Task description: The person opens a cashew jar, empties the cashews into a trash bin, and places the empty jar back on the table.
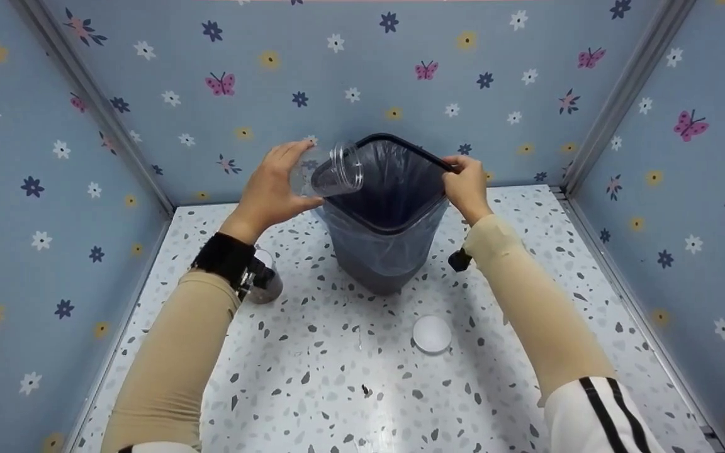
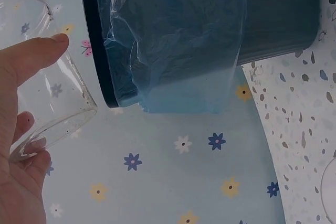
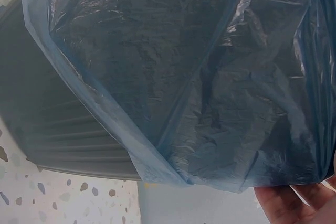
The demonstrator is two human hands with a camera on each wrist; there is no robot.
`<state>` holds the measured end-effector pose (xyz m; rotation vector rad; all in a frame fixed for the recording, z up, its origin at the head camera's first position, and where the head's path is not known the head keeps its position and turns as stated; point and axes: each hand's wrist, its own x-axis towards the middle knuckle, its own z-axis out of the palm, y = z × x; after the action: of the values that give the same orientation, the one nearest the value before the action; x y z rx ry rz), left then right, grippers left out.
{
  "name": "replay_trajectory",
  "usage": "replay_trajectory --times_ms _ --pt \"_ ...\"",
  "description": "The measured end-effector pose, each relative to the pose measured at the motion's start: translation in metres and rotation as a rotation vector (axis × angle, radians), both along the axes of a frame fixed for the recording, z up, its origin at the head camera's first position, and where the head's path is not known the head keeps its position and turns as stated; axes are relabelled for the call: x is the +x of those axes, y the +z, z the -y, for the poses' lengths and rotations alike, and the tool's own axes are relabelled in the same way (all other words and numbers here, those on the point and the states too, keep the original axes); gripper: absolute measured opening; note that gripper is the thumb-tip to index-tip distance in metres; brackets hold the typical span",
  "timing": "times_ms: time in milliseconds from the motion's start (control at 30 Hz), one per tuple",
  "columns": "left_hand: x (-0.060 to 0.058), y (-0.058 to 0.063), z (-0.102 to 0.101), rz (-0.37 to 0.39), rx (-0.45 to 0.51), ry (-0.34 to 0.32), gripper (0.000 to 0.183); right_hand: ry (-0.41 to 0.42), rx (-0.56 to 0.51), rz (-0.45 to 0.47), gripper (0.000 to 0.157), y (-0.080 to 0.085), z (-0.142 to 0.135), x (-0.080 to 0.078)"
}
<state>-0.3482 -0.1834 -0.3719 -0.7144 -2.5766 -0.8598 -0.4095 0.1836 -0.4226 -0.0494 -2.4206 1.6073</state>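
Note:
A clear jar (image 1: 337, 173) lies tipped on its side in my left hand (image 1: 274, 185), its threaded mouth over the left rim of a trash can. Fingers and thumb curl round the jar's base; small dark specks cling inside its wall in the left wrist view. The grey trash can (image 1: 381, 274) stands upright, lined with a blue plastic bag (image 3: 173, 77) folded over its edge under a black rim (image 1: 406, 143). On the rim's right corner, my right hand (image 1: 466, 185) grips the edge, with fingertips against the bag in the right wrist view.
Below my left wrist stands a container with a pale top (image 1: 268, 286), partly hidden by the wrist camera. A round white lid (image 1: 432, 334) lies on the speckled tabletop (image 1: 312, 390), and a small dark bit (image 1: 365, 391) lies nearer. Flower-patterned panels (image 1: 350, 69) enclose the back and sides.

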Motion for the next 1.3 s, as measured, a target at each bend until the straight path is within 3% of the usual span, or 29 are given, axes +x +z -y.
replay_trajectory --times_ms 367,933,1300 --pt "0.011 -0.007 -0.002 0.048 0.058 -0.006 0.096 -0.003 0.008 0.027 0.044 0.000 -0.001 0.003" --pt "0.013 -0.011 0.000 0.053 0.124 0.000 0.101 0.006 0.000 0.024 0.040 -0.001 -0.002 0.002" --pt "0.019 -0.018 0.002 0.120 0.195 0.019 0.100 -0.008 0.044 0.006 0.042 -0.002 -0.001 -0.001"
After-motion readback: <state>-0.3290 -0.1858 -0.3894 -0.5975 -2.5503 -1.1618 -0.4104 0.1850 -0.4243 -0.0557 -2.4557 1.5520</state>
